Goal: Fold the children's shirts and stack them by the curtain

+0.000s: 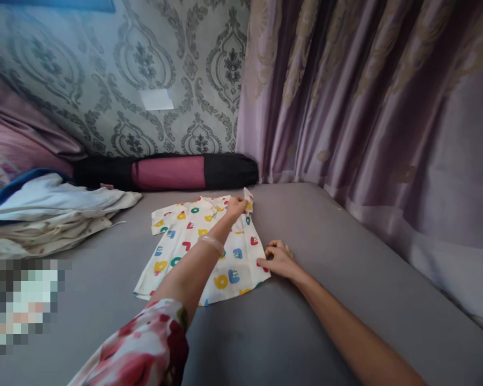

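A small white short-sleeved shirt (197, 257) printed with red, yellow, blue and green letter shapes lies spread on the grey bed sheet (330, 321), its collar toward the wall. My left hand (237, 206) reaches across it and pinches the fabric by the right-hand sleeve, where a corner stands up. A pale bangle (211, 244) circles my left wrist. Beside the shirt's right side edge, near the hem, is my right hand (280, 259). Its fingers are bent, with a gap between thumb and forefinger, and the thumb tip rests on the shirt's edge.
Folded clothes (52, 209) are piled at the left. A long black and maroon bolster (167, 171) lies against the patterned wall. Purple curtains (346, 107) hang along the right side of the bed. A blurred-out patch covers something at lower left.
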Tool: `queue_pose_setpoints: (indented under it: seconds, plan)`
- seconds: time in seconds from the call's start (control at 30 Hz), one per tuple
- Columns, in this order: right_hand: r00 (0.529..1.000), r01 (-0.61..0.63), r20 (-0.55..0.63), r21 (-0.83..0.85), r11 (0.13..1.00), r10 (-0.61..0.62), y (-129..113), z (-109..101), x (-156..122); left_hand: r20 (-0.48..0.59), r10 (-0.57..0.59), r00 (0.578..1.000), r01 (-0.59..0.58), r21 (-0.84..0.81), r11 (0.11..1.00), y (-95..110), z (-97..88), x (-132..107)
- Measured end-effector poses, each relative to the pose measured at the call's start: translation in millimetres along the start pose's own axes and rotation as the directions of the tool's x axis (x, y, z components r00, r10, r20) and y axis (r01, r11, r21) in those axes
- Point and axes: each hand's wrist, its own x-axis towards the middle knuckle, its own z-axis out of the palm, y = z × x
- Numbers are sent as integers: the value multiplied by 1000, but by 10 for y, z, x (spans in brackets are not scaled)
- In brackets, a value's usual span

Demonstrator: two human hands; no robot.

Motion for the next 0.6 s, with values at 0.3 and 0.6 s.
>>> queue_pose_setpoints:
  seconds: [0.3,0.6]
  plan:
    - [999,20,36,-35,999,-19,-339,-47,-145,-80,-81,994,60,-238,969,-275,-601,-171]
    - [945,311,-36,-203,928,-324,-670,171,-573,-175,-16,984,3,-71,997,-645,-824,-316]
